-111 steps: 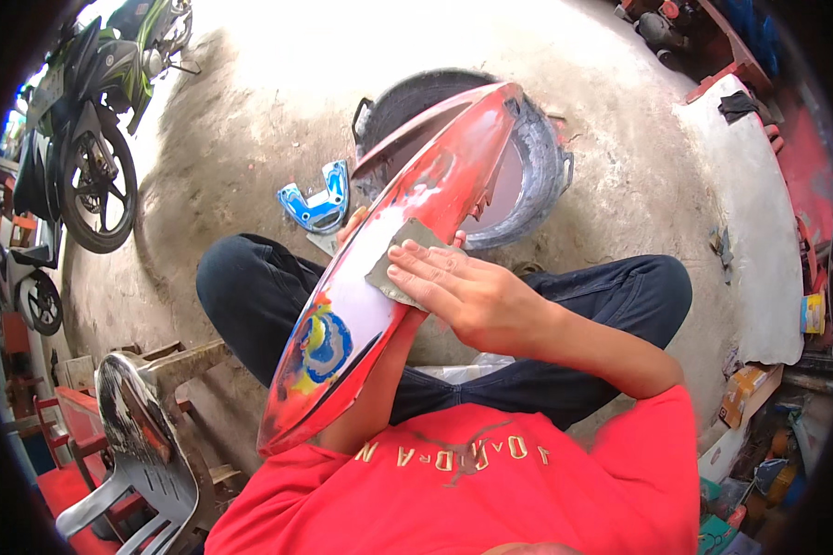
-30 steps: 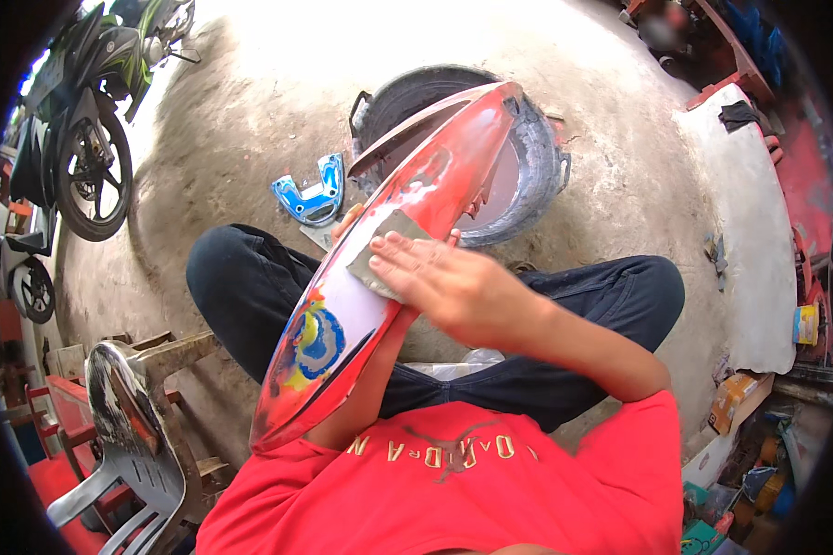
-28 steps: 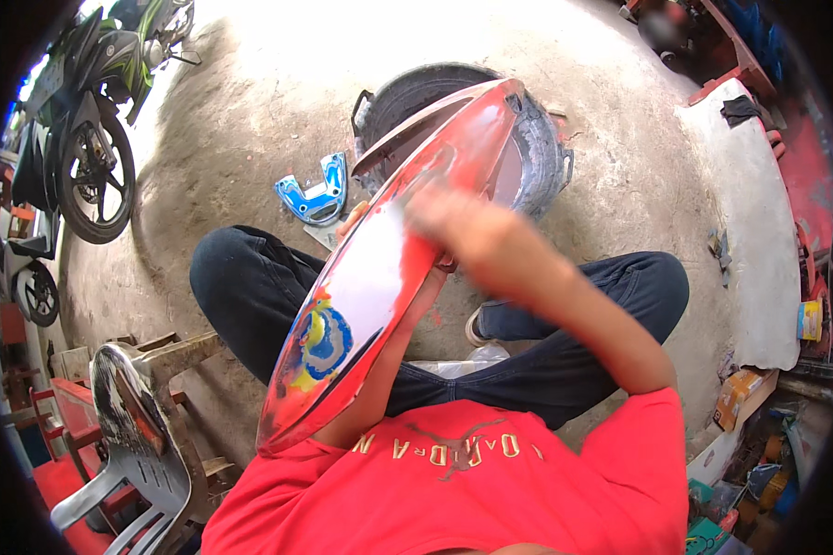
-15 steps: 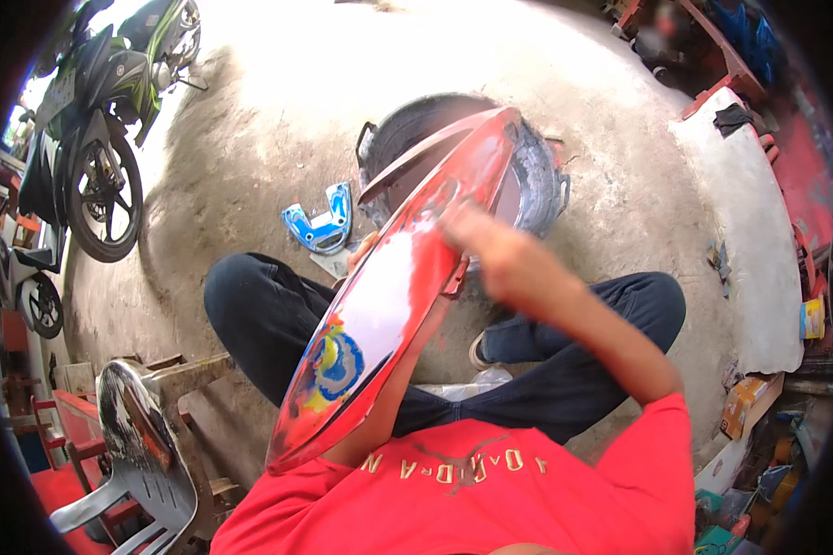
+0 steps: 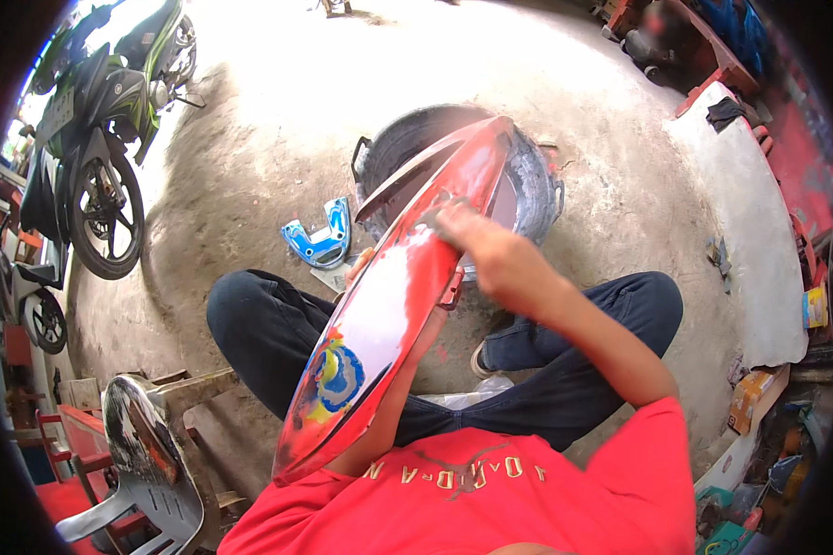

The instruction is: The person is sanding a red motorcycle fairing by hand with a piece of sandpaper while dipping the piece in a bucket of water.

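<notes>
My left hand (image 5: 360, 264) grips a long curved fairing (image 5: 361, 327) from behind, fingertips showing at its left edge. The panel has red paint, a pale patch, bare grey spots and a blue-and-yellow mark. My right hand (image 5: 491, 254), slightly blurred, presses a grey abrasive sheet (image 5: 434, 215), mostly hidden under its fingers, on the panel's upper section. Beyond the panel stands a black tub (image 5: 393, 134) holding murky liquid. A small blue-and-white part (image 5: 319, 242) lies on the floor to its left.
Motorcycles (image 5: 102, 185) stand at the left. A worn plastic chair (image 5: 153, 462) is by my lower left. A pale slab (image 5: 750, 277), a cardboard box (image 5: 754, 398) and clutter line the right side. My crossed legs in dark trousers surround the work on a concrete floor (image 5: 222, 166).
My right hand has moved up the panel with the sheet, uncovering the pale patch. The whole scene sits somewhat lower in the picture. The left hand keeps its grip.
</notes>
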The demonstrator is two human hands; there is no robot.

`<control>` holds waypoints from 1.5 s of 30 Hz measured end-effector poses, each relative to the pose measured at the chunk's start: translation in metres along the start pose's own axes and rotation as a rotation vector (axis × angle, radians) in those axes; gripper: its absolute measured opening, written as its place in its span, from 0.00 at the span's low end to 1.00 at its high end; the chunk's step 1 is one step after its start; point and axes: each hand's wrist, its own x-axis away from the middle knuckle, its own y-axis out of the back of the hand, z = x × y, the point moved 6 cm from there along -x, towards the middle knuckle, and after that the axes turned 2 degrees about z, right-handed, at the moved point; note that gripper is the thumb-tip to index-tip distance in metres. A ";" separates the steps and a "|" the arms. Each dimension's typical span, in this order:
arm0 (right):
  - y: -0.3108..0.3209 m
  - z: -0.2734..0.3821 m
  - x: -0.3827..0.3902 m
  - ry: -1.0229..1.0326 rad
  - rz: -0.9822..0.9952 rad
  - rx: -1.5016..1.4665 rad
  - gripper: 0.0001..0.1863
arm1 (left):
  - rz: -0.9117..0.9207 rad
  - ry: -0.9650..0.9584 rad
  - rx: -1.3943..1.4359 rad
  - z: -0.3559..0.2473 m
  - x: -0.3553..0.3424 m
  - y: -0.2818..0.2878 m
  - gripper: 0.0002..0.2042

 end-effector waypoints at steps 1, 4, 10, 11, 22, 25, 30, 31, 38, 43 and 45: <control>-0.002 -0.014 -0.004 -0.064 0.015 0.081 0.27 | -0.013 0.008 -0.037 0.000 -0.001 -0.002 0.26; -0.008 0.051 0.006 0.166 0.023 -0.002 0.27 | 0.039 -0.101 -0.013 -0.007 -0.002 0.014 0.27; -0.002 -0.006 0.007 -0.061 0.004 0.037 0.29 | 0.066 0.068 -0.026 0.009 -0.008 0.012 0.28; -0.006 0.014 -0.001 0.029 0.021 -0.009 0.29 | 0.031 -0.015 -0.035 -0.006 -0.009 0.040 0.27; -0.007 0.060 0.005 0.206 0.051 -0.005 0.28 | 0.394 0.054 0.201 -0.006 0.001 0.021 0.29; -0.008 0.057 0.010 0.178 0.094 -0.003 0.30 | 0.065 0.072 0.047 -0.009 -0.007 0.021 0.33; -0.005 0.020 -0.007 0.039 0.082 -0.053 0.29 | 0.137 0.044 0.037 -0.001 0.005 -0.030 0.32; -0.008 0.047 -0.003 0.132 0.099 -0.048 0.29 | 0.160 0.030 0.048 -0.005 0.004 -0.016 0.32; -0.004 -0.007 0.003 -0.076 0.009 0.012 0.31 | 0.167 0.070 0.010 0.000 0.011 -0.050 0.30; -0.008 0.066 0.004 0.220 0.062 -0.049 0.30 | 0.214 0.004 0.057 -0.006 0.005 -0.005 0.29; -0.002 0.013 0.000 0.069 0.014 0.003 0.30 | 0.145 0.072 0.033 0.003 0.003 -0.043 0.32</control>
